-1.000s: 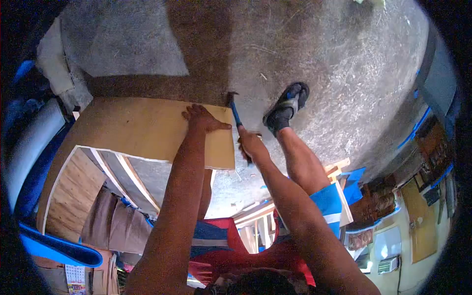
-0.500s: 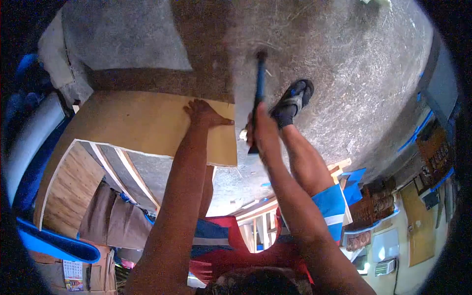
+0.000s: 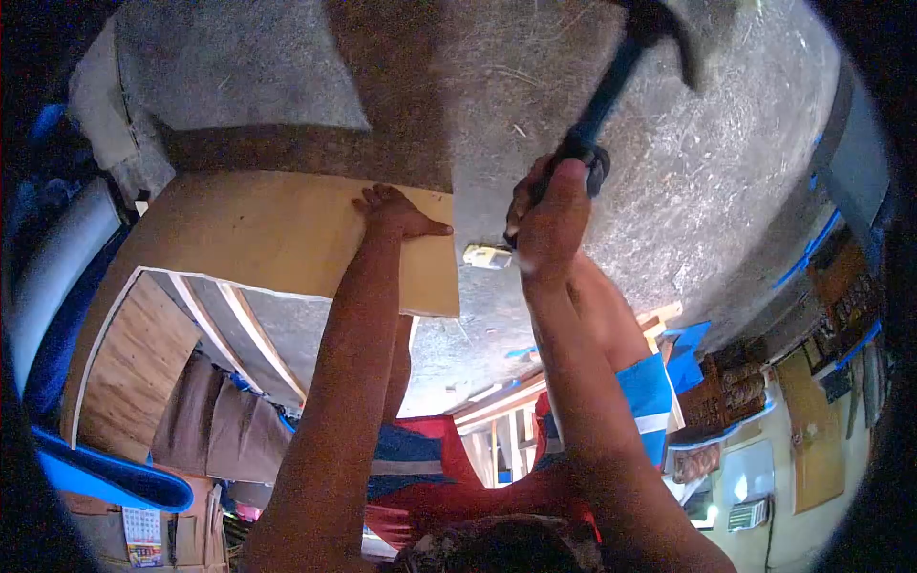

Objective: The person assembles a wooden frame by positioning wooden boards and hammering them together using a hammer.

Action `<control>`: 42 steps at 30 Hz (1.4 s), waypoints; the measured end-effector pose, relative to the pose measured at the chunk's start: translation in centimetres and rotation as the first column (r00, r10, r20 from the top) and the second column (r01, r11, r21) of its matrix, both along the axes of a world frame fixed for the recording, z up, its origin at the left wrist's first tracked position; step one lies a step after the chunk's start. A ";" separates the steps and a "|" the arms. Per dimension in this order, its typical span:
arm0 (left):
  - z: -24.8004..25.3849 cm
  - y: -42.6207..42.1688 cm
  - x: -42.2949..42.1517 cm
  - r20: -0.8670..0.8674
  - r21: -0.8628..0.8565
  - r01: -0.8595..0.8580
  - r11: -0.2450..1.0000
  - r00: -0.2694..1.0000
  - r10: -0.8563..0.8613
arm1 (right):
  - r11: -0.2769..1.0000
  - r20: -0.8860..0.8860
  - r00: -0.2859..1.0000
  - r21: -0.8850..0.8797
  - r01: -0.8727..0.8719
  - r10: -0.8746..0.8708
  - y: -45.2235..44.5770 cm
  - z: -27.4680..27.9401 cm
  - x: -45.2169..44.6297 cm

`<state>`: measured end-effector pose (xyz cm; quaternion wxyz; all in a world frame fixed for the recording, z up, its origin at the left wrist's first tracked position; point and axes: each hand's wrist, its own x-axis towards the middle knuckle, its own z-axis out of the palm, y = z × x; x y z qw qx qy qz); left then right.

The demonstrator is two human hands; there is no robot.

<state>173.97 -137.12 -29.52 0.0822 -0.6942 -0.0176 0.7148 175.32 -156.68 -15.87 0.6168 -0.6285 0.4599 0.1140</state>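
My right hand [image 3: 557,215] is wrapped round the dark grip of a hammer [image 3: 611,88]. The hammer is raised over the floor, its head at the top of the view. Fingers spread, my left hand [image 3: 396,214] lies flat on a tan wooden panel [image 3: 267,224], near its right end. The panel is the top of a wooden piece with a curved cut-out edge. A small yellow and grey object [image 3: 487,256] is on the floor, between the panel's right edge and my right hand.
Concrete floor [image 3: 497,105] spreads ahead of the panel. Wooden strips [image 3: 253,334] show below the panel. A blue curved object [image 3: 115,477] is at the lower left. A wooden door [image 3: 817,430] and a wall unit [image 3: 748,516] are at the lower right.
My right hand has lifted the hammer up and to the right, away from the panel's right end. My left hand has stayed flat on the panel. The yellow object now shows fully.
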 end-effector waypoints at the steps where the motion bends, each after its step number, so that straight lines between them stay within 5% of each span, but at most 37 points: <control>1: 0.0 0.3 -0.1 0.001 0.003 -0.001 1.000 1.000 0.001 | 0.973 0.019 0.993 -0.199 -0.114 0.120 0.9 -3.2 -2.7; 2: 0.2 0.4 -0.2 0.026 0.004 -0.004 1.000 1.000 0.004 | 0.908 -0.093 0.962 -0.317 -0.273 0.257 3.2 -6.1 -7.0; 3: 0.5 0.2 -0.4 0.050 -0.003 -0.007 1.000 0.999 0.007 | 0.903 -0.325 0.872 -0.101 -0.417 0.366 4.6 -6.3 -10.7; 4: 0.4 -0.1 -0.2 0.068 -0.012 -0.012 1.000 0.998 0.013 | 0.850 -0.492 0.693 0.339 -0.404 0.526 4.3 -6.3 -12.8; 5: 0.3 0.1 -0.2 0.074 -0.017 -0.014 1.000 0.997 0.015 | 0.761 -0.522 0.584 0.580 -0.291 0.621 3.6 -6.5 -13.5; 7: 0.5 0.6 -0.6 0.052 -0.018 -0.008 1.000 0.999 0.008 | 0.906 -0.611 0.737 0.422 -0.006 0.289 2.8 -4.9 -12.4; 10: 0.1 0.1 -0.2 0.078 -0.030 0.016 0.999 0.997 -0.013 | 0.950 -0.396 0.915 0.248 0.187 -0.077 0.3 1.6 -3.7; 13: 0.2 0.2 -0.1 0.022 0.004 0.038 0.999 0.999 -0.038 | 0.996 -0.013 0.999 -0.085 -0.032 0.031 -1.2 -1.4 -3.1; 15: 0.2 0.2 0.0 0.023 -0.011 0.028 1.000 0.999 -0.028 | 0.891 -0.205 0.933 -0.293 -0.347 0.296 2.7 -5.2 -9.1; 16: 0.3 0.4 -0.4 0.034 -0.017 0.023 1.000 0.999 -0.022 | 0.880 -0.377 0.836 -0.097 -0.464 0.399 4.1 -5.0 -11.4; 17: 0.0 0.9 -0.8 0.022 -0.046 0.013 0.999 1.000 -0.012 | 0.917 -0.485 0.785 0.295 -0.268 0.385 4.0 -5.4 -13.3; 18: -0.2 1.2 -0.7 0.006 -0.073 0.005 0.997 1.000 -0.005 | 0.825 -0.620 0.646 0.565 -0.025 0.445 4.0 -5.9 -15.2; 19: -0.1 1.0 -0.8 0.010 -0.073 0.004 0.997 1.000 -0.003 | 0.824 -0.617 0.649 0.565 -0.029 0.446 3.8 -4.9 -14.7; 21: 0.3 -0.1 -1.7 0.060 -0.179 0.009 0.984 0.998 0.002 | 0.911 -0.591 0.804 0.368 0.188 0.073 2.6 -2.7 -13.6; 22: 0.3 -0.8 -1.9 0.087 -0.220 0.019 0.975 0.996 0.001 | 0.926 -0.566 0.821 0.344 0.155 0.073 1.6 -1.5 -12.5; 24: -0.5 -2.8 -3.8 0.136 -0.249 0.096 0.964 0.989 -0.063 | 0.860 -0.628 0.776 0.365 0.357 -0.056 -0.5 -0.2 -11.1; 25: -1.9 -3.6 -4.8 0.154 -0.230 0.141 0.963 0.982 -0.107 | 0.945 -0.591 0.807 0.261 0.197 -0.005 -1.3 0.0 -10.6; 27: -3.6 -3.9 -5.9 0.119 -0.209 0.162 0.964 0.983 -0.140 | 0.932 -0.619 0.783 0.247 0.265 -0.058 -2.9 0.2 -10.8; 28: -4.2 -3.9 -6.2 0.104 -0.204 0.153 0.967 0.986 -0.133 | 0.877 -0.610 0.792 0.392 0.277 0.023 -4.6 -0.9 -12.1; 31: -2.4 -4.1 -7.3 0.225 -0.186 0.198 0.962 0.962 -0.154 | 0.957 -0.547 0.788 0.221 -0.189 0.282 -6.5 4.8 -8.4; 32: -2.2 -4.3 -6.7 0.278 -0.173 0.222 0.960 0.946 -0.169 | 0.896 -0.563 0.698 0.244 -0.370 0.442 -9.5 5.3 -9.8; 33: -1.3 -4.4 -5.7 0.329 -0.157 0.245 0.957 0.927 -0.183 | 0.893 -0.566 0.695 0.215 -0.396 0.444 -9.8 8.7 -8.8; 35: 0.8 -3.5 -2.5 -0.077 -0.435 -0.333 0.837 0.939 0.334 | 0.847 -0.532 0.684 0.133 -0.515 0.499 -12.1 13.2 -9.7; 36: 5.5 -1.3 -1.1 -0.058 -0.428 -0.354 0.831 0.929 0.366 | 0.832 -0.552 0.650 0.163 -0.530 0.522 -13.3 15.6 -10.0; 37: 12.8 1.9 0.4 0.229 -0.467 -0.549 0.693 0.682 0.694 | 0.813 -0.616 0.614 0.077 -0.577 0.494 -15.0 16.7 -11.9; 38: 16.5 4.3 0.0 0.465 -0.581 -0.585 0.566 0.332 0.820 | 0.814 -0.544 0.665 0.057 -0.579 0.511 -15.8 18.8 -13.0; 39: 17.2 6.5 -1.2 0.623 -0.664 -0.552 0.505 -0.036 0.781 | 0.833 -0.583 0.657 0.065 -0.549 0.479 -16.1 20.9 -13.7; 42: 13.0 11.0 -5.3 0.705 -0.633 -0.746 0.205 -0.447 0.550 | 0.803 -0.707 0.545 0.056 -0.593 0.451 -15.8 26.9 -15.2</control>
